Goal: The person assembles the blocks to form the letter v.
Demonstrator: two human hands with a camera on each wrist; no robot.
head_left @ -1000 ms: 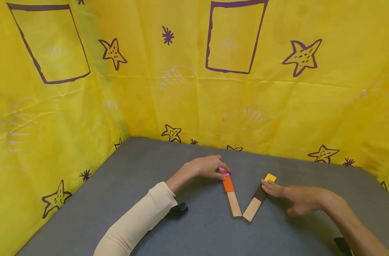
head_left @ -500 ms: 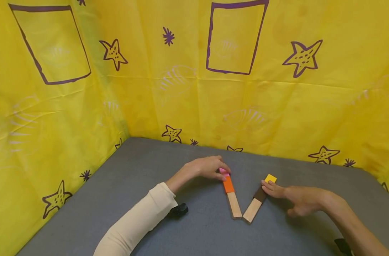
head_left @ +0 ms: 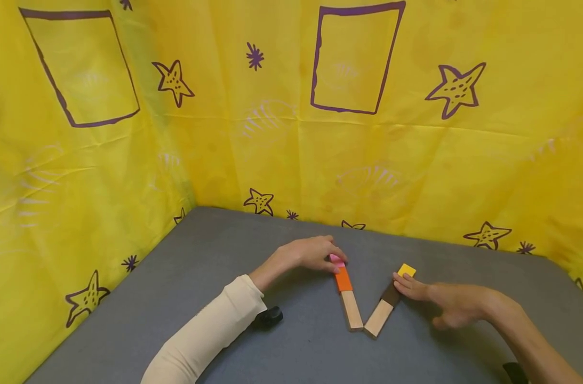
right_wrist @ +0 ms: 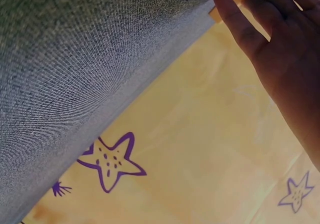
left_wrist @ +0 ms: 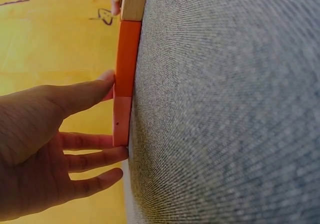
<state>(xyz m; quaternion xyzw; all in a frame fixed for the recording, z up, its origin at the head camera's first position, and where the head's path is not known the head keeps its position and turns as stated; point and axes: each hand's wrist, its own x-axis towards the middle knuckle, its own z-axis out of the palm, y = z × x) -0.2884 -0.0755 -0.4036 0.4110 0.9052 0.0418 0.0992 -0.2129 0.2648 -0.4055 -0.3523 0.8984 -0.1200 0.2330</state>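
Two rows of flat blocks form a V on the grey table in the head view. In the left row lie a pink block (head_left: 337, 260), an orange block (head_left: 343, 280) and a plain wooden block (head_left: 352, 312). My left hand (head_left: 308, 253) pinches the pink end, its thumb near the joint with the orange block. The right row has a yellow block (head_left: 407, 270), a dark brown block (head_left: 390, 294) and another plain wooden block (head_left: 378, 319). Straight fingers of my right hand (head_left: 456, 304) rest on the brown and yellow blocks, the thumb held apart.
Yellow cloth walls (head_left: 272, 149) with purple starfish drawings stand behind and left of the grey table (head_left: 233, 229). A black wrist device (head_left: 271, 316) shows under the left cream sleeve (head_left: 209, 325), and another dark device (head_left: 514, 372) under the right forearm.
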